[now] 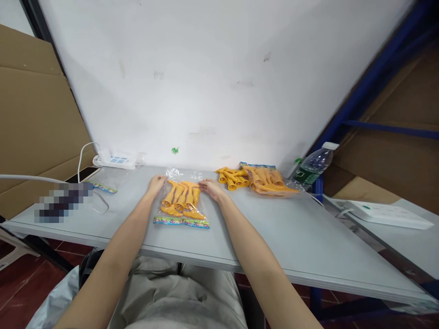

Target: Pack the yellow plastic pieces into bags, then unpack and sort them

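A clear plastic bag (181, 222) lies flat on the table in front of me, its printed header strip of blue, green and pink towards me. Inside it are several orange-yellow plastic pieces (179, 197), hollow at one end and shaped like feet or boots. My left hand (157, 185) grips the bag's far left edge, fingers closed. On the far right edge, my right hand (211, 188) has its fingers bent against the film, closed on it; its thumb is partly hidden.
Loose orange-yellow pieces (232, 177) and another filled bag (269, 180) lie at the wall. A water bottle (313, 165) leans at the right. Left are a power strip (118, 160), a phone (88, 173), an unfilled bag (116, 177), and cardboard (30, 123). A white device (387, 214) rests far right.
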Action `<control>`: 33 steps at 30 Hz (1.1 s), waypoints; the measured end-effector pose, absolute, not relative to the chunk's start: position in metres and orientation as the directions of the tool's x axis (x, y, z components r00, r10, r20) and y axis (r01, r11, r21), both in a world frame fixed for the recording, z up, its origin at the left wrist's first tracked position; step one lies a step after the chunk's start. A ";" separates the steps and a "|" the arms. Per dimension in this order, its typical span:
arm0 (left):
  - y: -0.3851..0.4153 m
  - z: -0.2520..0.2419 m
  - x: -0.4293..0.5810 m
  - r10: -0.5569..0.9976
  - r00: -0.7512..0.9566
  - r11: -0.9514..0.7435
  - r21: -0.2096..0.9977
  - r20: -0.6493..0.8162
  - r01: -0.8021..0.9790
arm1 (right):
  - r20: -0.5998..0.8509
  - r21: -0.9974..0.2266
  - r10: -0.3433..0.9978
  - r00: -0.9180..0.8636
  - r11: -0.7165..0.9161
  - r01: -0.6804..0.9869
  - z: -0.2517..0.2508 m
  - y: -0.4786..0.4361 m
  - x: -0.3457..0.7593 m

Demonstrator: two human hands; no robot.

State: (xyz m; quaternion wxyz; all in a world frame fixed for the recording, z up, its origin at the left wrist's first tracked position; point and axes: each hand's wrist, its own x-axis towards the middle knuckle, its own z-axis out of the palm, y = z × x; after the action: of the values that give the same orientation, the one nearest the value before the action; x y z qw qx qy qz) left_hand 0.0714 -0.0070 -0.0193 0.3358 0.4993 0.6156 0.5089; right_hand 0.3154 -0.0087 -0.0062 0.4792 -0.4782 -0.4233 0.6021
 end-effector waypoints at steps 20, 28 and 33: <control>-0.008 -0.019 0.071 0.983 -0.181 -0.021 0.996 0.005 -0.087 | -0.098 -0.973 0.988 -0.120 -0.121 -0.199 -0.009 -0.009 0.318; -0.008 -0.024 0.076 0.965 -0.253 -0.090 0.995 0.076 -0.045 | 0.034 -0.995 0.997 -0.076 0.041 0.090 -0.017 -0.002 0.314; -0.008 -0.023 0.076 0.968 -0.238 -0.076 0.996 0.084 0.044 | 0.206 -0.836 0.963 -0.174 0.265 0.480 -0.010 -0.004 0.316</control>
State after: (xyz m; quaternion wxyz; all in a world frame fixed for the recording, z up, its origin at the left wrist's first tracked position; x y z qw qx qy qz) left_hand 0.0755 -0.0084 -0.0234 0.4068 0.4644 0.5447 0.5675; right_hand 0.3161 -0.0044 -0.0099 0.3818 -0.5170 -0.6978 0.3162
